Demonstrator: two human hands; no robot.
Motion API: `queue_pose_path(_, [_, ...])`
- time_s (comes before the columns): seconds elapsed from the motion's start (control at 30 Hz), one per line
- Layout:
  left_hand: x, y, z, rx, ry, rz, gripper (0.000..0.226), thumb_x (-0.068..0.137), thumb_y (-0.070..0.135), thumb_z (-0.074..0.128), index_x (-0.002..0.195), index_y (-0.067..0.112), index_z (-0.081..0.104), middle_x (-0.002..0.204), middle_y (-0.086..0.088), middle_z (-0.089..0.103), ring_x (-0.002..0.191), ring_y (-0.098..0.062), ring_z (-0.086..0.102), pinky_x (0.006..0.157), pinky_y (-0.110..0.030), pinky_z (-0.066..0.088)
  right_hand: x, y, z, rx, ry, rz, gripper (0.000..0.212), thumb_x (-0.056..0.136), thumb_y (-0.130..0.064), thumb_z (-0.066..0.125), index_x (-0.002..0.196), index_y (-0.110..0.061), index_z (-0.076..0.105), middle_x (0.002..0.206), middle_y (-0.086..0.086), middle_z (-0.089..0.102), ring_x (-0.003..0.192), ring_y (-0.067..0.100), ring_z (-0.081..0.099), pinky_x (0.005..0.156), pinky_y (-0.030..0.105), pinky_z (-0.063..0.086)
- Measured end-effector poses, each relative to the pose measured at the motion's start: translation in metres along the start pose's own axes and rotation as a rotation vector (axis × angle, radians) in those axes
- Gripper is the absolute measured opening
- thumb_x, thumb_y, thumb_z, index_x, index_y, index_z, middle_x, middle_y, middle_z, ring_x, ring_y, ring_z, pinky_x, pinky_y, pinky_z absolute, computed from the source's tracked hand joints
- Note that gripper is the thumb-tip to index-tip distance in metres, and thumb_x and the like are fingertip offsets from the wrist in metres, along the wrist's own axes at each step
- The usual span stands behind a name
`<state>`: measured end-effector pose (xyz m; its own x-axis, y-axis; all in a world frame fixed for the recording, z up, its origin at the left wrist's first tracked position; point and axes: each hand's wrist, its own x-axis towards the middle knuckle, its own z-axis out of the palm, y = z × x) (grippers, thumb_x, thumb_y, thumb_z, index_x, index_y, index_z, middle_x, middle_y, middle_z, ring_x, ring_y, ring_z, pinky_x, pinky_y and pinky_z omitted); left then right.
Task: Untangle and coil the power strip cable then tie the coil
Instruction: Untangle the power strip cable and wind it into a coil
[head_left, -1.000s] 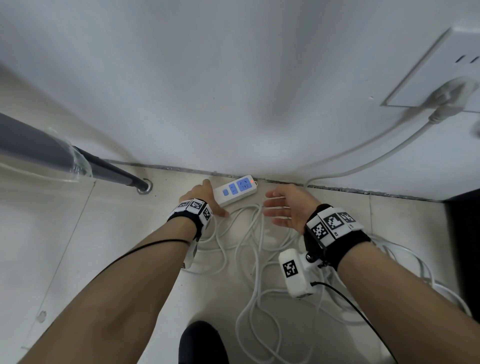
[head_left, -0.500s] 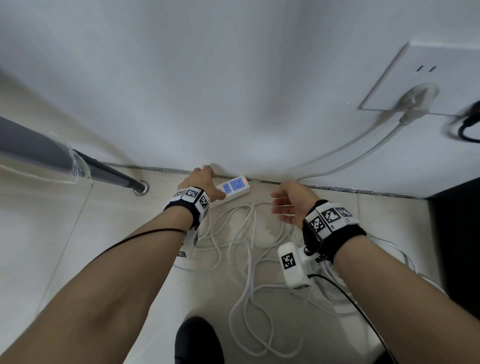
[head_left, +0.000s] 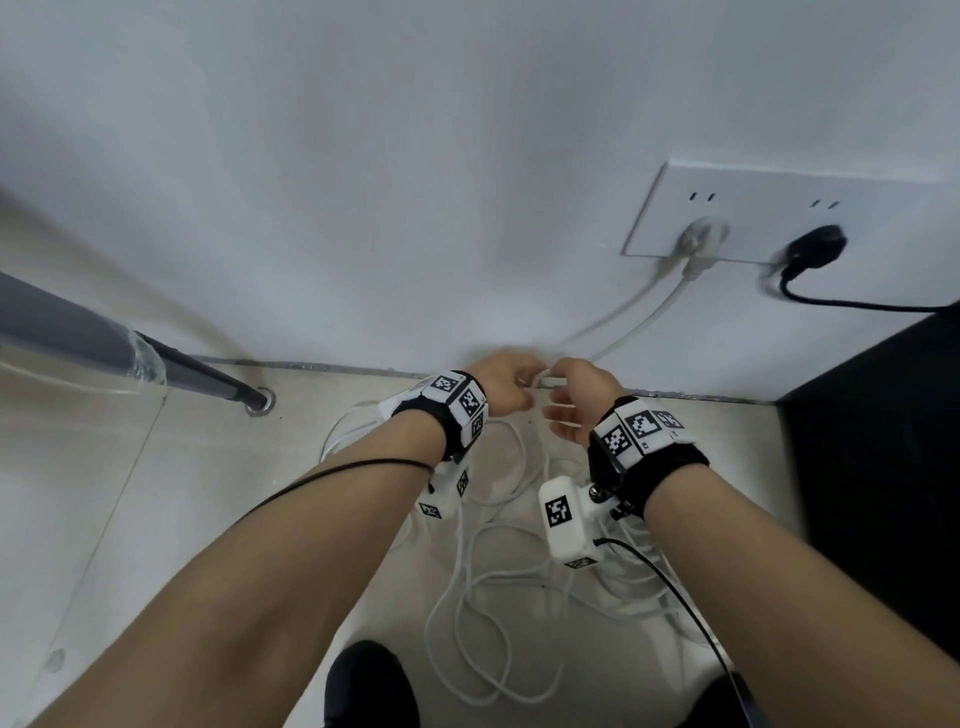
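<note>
The white power strip cable (head_left: 641, 317) runs from a white plug (head_left: 697, 242) in the wall socket plate (head_left: 758, 205) down to my hands at the foot of the wall. My left hand (head_left: 503, 383) curls its fingers round the cable there. My right hand (head_left: 579, 397) pinches the same stretch with thumb and forefinger, its other fingers loose. The two hands almost touch. More of the cable lies in tangled loops (head_left: 480, 577) on the floor below my wrists. The power strip body is hidden.
A black plug (head_left: 815, 249) with a black cord sits in the same plate. A dark cabinet (head_left: 883, 457) stands at the right. A grey leg (head_left: 202, 366) meets the floor at the left. My dark shoe (head_left: 370, 686) is by the loops.
My left hand left the power strip and moved right to the cable by the wall. My right hand closed in and pinched it. The view tilted up, showing the whole socket plate.
</note>
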<state>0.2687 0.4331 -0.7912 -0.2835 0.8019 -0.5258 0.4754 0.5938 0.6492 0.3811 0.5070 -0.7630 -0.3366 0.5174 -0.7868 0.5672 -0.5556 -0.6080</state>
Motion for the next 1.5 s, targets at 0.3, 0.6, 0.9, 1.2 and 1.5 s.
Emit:
queue_pose_path(0.3, [-0.044,0.015,-0.021,0.068,-0.067,-0.078,0.012,0.080,0.015,0.074,0.092,0.013,0.071,0.093,-0.006,0.070,0.091,-0.017,0.062,0.081,-0.026,0.046,-0.044,-0.011,-0.003,0.018,-0.088,-0.058,0.026,0.097,-0.013,0.045,0.078,-0.009,0.062,0.071,0.009,0.063,0.060,0.020,0.060,0.056,0.028,0.047])
queue_pose_path(0.6, [-0.129,0.026,-0.061,0.107,0.015,-0.162,0.011,0.085,0.019,0.066,0.076,0.023,0.071,0.082,0.000,0.075,0.078,-0.012,0.063,0.078,-0.026,0.049,-0.124,-0.040,-0.009,0.209,-0.164,-0.014,0.028,0.104,-0.025,0.041,0.083,-0.013,0.056,0.070,0.006,0.058,0.065,0.020,0.058,0.060,0.029,0.046])
queue_pose_path(0.9, [-0.203,0.056,-0.091,0.052,0.165,-0.072,0.024,0.092,0.030,0.066,0.069,0.022,0.066,0.068,0.008,0.064,0.071,-0.009,0.053,0.070,-0.023,0.040,-0.197,-0.062,-0.046,0.341,-0.152,-0.040,0.017,0.097,-0.010,0.045,0.082,-0.006,0.050,0.073,0.007,0.051,0.065,0.022,0.054,0.057,0.029,0.044])
queue_pose_path(1.2, [-0.241,0.127,-0.098,-0.125,0.285,0.190,0.013,0.092,0.020,0.064,0.080,0.019,0.070,0.072,-0.008,0.043,0.069,-0.017,0.044,0.067,-0.030,0.048,-0.249,-0.084,-0.069,0.224,-0.119,-0.197,0.008,0.092,-0.009,0.046,0.085,-0.011,0.048,0.068,0.006,0.048,0.059,0.022,0.051,0.052,0.028,0.043])
queue_pose_path(1.5, [-0.245,0.158,-0.096,-0.089,0.274,0.224,0.016,0.090,0.026,0.065,0.083,0.017,0.076,0.058,0.006,0.042,0.055,-0.011,0.037,0.061,-0.027,0.034,-0.264,-0.089,-0.050,-0.476,-0.274,-0.772,0.020,0.088,-0.003,0.056,0.103,-0.010,0.067,0.076,0.004,0.067,0.072,0.005,0.061,0.061,0.010,0.042])
